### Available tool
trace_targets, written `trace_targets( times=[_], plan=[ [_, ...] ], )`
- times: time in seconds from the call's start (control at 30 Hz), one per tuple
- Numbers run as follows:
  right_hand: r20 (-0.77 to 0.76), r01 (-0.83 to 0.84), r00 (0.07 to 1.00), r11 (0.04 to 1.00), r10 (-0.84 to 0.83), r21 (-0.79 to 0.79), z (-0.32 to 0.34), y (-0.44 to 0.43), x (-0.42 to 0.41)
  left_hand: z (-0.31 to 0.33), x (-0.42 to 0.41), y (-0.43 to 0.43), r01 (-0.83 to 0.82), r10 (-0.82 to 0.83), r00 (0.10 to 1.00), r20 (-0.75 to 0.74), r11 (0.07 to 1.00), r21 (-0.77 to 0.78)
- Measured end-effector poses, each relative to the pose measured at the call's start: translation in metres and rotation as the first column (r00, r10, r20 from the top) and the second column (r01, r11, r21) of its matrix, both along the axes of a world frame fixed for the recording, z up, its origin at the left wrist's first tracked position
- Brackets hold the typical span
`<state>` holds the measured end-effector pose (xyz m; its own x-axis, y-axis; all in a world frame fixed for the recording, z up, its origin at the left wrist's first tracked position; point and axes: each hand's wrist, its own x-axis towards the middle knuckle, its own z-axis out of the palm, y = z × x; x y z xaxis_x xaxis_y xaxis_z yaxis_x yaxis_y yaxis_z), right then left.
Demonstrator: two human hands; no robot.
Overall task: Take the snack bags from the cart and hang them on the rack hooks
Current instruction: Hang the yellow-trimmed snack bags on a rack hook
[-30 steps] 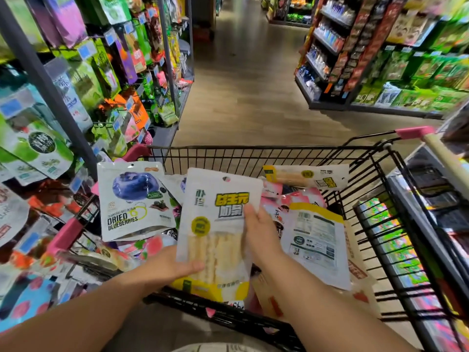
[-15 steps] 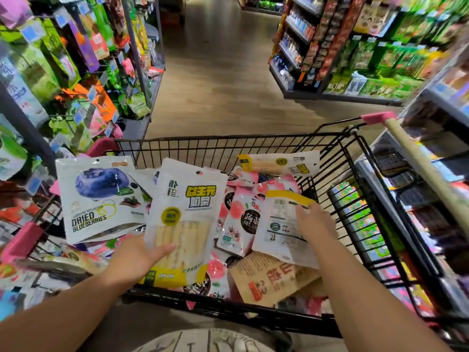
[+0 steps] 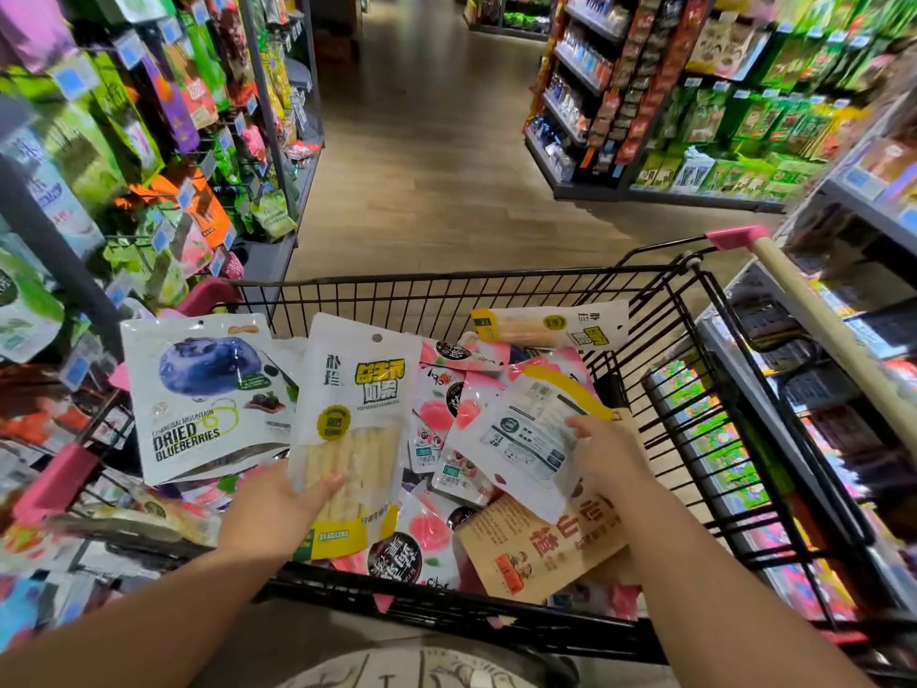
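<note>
A black wire cart [image 3: 446, 300] in front of me holds several snack bags. My left hand [image 3: 273, 508] grips a white and yellow bag of pale sticks [image 3: 355, 429], held upright over the cart's near left side. My right hand [image 3: 603, 456] grips the right edge of a second white and yellow bag [image 3: 526, 439], back side up, lying on the pile. A dried blueberries bag [image 3: 198, 394] leans at the cart's left. Pink peach bags [image 3: 441, 409] and a brown paper bag [image 3: 541, 543] lie underneath. The rack hooks [image 3: 163, 156] with hanging bags fill the left side.
Another stick bag [image 3: 546, 325] lies at the cart's far right corner. The cart's handle [image 3: 818, 330] with pink ends runs along the right. Shelves [image 3: 843, 389] stand close on the right. An aisle of wooden floor [image 3: 426, 166] stretches ahead, with more shelving [image 3: 645, 116] at the far right.
My right hand left the stick bag, moved right and took hold of the second white and yellow bag. My left hand keeps the first bag. The view shifted rightwards.
</note>
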<state>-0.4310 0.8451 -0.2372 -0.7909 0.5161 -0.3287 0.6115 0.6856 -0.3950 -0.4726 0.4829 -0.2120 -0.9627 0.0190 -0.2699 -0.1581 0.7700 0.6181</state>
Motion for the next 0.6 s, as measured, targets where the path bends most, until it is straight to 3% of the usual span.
trace_targets(
  times=[0.07, 0.2, 0.37, 0.6],
  plan=[
    [0.169, -0.200, 0.965, 0.980, 0.198, -0.008, -0.001, -0.002, 0.002, 0.001, 0.000, 0.000, 0.011, -0.011, 1.000, 0.003, 1.000, -0.010],
    [0.376, -0.346, 0.825, 0.903, 0.422, -0.256, 0.010, 0.000, 0.006, 0.005, 0.001, 0.000, 0.014, -0.014, 1.000, 0.002, 1.000, 0.014],
    [0.538, -0.542, 0.636, 0.816, 0.554, -0.200, 0.026, -0.006, 0.005, 0.003, 0.000, 0.001, 0.024, -0.024, 1.000, 0.010, 1.000, 0.018],
    [0.403, -0.560, 0.747, 0.827, 0.529, -0.048, 0.005, -0.014, 0.011, -0.001, -0.002, 0.001, 0.017, -0.017, 1.000, 0.009, 1.000, -0.015]
  ],
)
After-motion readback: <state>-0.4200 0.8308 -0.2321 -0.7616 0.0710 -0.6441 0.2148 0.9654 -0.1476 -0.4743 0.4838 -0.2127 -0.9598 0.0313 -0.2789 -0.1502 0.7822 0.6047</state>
